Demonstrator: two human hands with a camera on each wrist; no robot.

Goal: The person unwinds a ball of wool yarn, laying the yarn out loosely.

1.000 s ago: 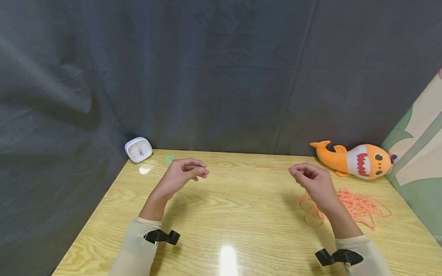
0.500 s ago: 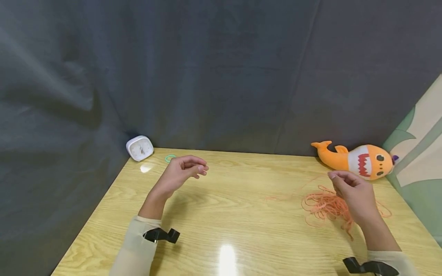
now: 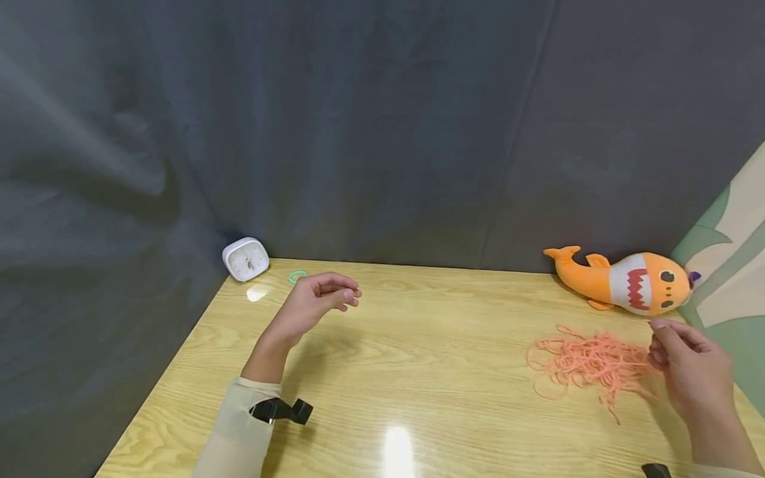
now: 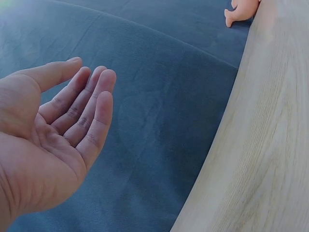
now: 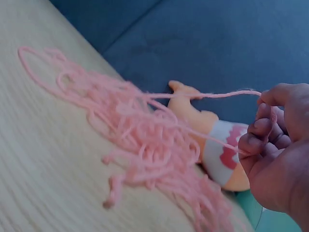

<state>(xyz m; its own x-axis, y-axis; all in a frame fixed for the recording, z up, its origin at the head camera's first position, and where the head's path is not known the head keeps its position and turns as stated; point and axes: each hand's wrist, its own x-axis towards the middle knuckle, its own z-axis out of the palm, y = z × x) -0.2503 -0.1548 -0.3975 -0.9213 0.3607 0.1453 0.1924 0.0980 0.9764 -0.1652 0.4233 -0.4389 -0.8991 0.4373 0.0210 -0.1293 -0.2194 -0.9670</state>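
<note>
A loose heap of orange-pink yarn (image 3: 597,364) lies on the right part of the wooden table. My right hand (image 3: 693,365) is at the heap's right side, raised over the table. In the right wrist view its curled fingers pinch the yarn, and two strands (image 5: 217,94) run from them back to the heap (image 5: 145,130). My left hand (image 3: 319,302) hovers over the left half of the table, palm turned inward and fingers loosely bent. Its palm shows bare in the left wrist view, where the left hand (image 4: 63,130) holds nothing.
An orange shark plush (image 3: 627,282) lies at the back right, beyond the yarn. At the back left corner stands a white alarm clock (image 3: 246,259), with a green ring (image 3: 296,276) beside it. A dark curtain (image 3: 382,133) hangs behind the table (image 3: 418,372).
My right hand has swept to the right and toward me, drawing yarn along; the heap has shifted and gathered differently. The left hand has stayed in place.
</note>
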